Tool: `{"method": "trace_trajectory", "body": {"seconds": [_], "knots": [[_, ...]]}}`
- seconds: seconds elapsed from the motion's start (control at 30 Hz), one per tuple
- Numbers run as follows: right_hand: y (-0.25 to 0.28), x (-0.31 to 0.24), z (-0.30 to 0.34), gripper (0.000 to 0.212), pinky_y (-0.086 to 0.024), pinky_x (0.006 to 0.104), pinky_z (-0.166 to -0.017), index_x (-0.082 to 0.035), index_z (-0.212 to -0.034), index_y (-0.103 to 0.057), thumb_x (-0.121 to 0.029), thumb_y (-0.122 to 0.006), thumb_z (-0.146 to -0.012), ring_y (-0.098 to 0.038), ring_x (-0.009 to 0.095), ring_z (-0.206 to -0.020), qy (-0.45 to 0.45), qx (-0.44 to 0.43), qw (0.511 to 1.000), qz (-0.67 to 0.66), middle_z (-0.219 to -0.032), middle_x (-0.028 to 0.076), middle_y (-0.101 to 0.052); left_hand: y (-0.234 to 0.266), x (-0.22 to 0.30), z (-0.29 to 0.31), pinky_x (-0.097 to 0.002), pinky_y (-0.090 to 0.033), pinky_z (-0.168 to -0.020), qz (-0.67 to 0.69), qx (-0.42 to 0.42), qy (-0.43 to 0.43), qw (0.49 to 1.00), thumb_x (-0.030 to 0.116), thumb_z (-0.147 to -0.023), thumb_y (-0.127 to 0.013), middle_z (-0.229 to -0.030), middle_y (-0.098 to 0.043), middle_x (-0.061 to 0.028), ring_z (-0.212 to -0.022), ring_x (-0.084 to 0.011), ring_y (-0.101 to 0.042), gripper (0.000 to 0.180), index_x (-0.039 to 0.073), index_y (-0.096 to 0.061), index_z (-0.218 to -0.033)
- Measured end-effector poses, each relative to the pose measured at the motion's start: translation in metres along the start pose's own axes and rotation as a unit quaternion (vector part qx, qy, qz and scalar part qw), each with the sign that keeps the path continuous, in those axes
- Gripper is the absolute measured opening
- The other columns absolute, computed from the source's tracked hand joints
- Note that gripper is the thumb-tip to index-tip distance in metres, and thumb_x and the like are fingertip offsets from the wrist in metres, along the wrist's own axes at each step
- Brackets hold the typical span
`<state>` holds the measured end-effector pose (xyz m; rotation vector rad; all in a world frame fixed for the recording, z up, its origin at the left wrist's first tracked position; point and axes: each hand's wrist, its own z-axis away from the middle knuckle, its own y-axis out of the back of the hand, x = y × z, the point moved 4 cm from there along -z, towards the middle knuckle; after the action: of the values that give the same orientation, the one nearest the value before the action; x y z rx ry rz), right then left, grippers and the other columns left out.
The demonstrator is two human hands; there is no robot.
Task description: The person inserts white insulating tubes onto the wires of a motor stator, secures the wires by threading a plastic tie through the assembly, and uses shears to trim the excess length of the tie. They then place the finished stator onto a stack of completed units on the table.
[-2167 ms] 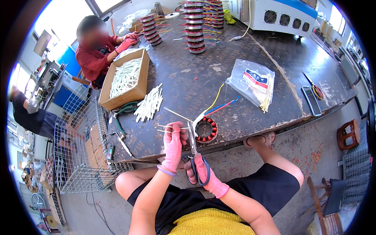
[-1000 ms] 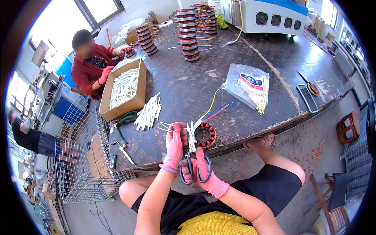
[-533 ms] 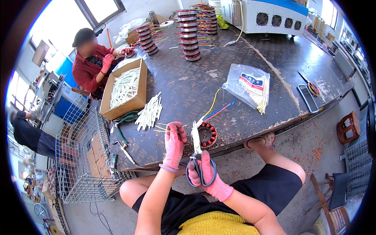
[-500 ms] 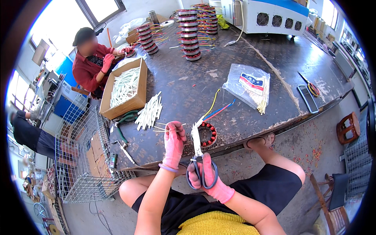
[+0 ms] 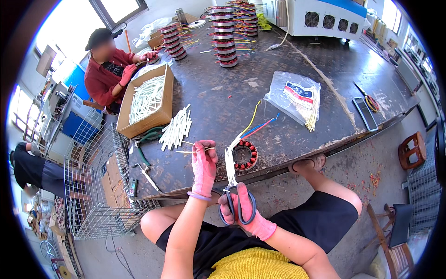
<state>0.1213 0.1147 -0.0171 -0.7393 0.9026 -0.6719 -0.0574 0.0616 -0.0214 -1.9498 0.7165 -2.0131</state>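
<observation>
My left hand [image 5: 204, 165], in a pink glove, pinches a few thin pale cable ties [image 5: 186, 151] whose ends stick out past the fingers. In my pink-gloved right hand [image 5: 256, 222] are dark-handled scissors [image 5: 230, 168], blades pointing away from me. The blade tips are by the white sleeves [image 5: 235, 142] on the leads of a motor stator [image 5: 253, 157]. That ring has red windings and lies near the table's front edge, its yellow, blue and red wires [image 5: 260, 128] reaching away to the right. Whether the blades touch a sleeve, I cannot tell.
White tubes lie in a pile [image 5: 177, 128] beside a cardboard box [image 5: 168, 95] of more. Green-handled pliers [image 5: 143, 156], a plastic bag [image 5: 283, 90] of ties, a phone [image 5: 365, 114] and scissors [image 5: 370, 102] rest on the table. Stacked stators [image 5: 225, 37] stand farther back. A co-worker [image 5: 104, 76] sits far left.
My left hand has moved slightly left, away from the stator, with the cable ties. The scissors have shifted a little left too. The co-worker's hands have moved slightly.
</observation>
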Motion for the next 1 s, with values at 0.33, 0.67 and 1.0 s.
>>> {"method": "trace_trajectory", "body": {"seconds": [0.33,0.67,1.0], "knots": [[0.001,0.004,-0.009,0.088,-0.039,0.0286,-0.044,-0.008,-0.092,-0.061,-0.091,-0.036,-0.079,-0.05,0.015,-0.048,0.004,0.003,1.0,-0.005,-0.065,0.0,-0.054,0.0,0.0,0.0,-0.022,-0.039,-0.052,-0.024,-0.001,0.011,1.0,0.047,-0.103,-0.049,-0.088,-0.058,-0.0049,-0.062,-0.0076,-0.047,0.042,0.006,-0.055,-0.101],[0.002,0.003,-0.018,0.085,-0.038,0.0284,-0.042,-0.008,-0.09,-0.06,-0.089,-0.038,-0.08,-0.048,0.015,-0.046,0.016,0.001,1.0,-0.025,-0.063,0.0,-0.054,-0.002,0.0,0.002,-0.0225,-0.04,-0.052,-0.013,-0.008,0.009,1.0,0.046,-0.103,-0.05,-0.089,-0.06,-0.0054,-0.062,-0.0076,-0.048,0.04,0.006,-0.055,-0.1],[-0.007,0.003,-0.01,0.078,-0.032,0.0245,-0.04,-0.01,-0.087,-0.058,-0.086,-0.043,-0.081,-0.038,0.009,-0.043,0.086,0.025,0.996,0.012,-0.058,-0.004,-0.045,0.0,0.0,0.001,-0.0231,-0.04,-0.052,-0.026,-0.023,0.011,0.999,0.046,-0.102,-0.052,-0.091,-0.061,-0.0059,-0.062,-0.0082,-0.048,0.039,0.007,-0.056,-0.1]]}}
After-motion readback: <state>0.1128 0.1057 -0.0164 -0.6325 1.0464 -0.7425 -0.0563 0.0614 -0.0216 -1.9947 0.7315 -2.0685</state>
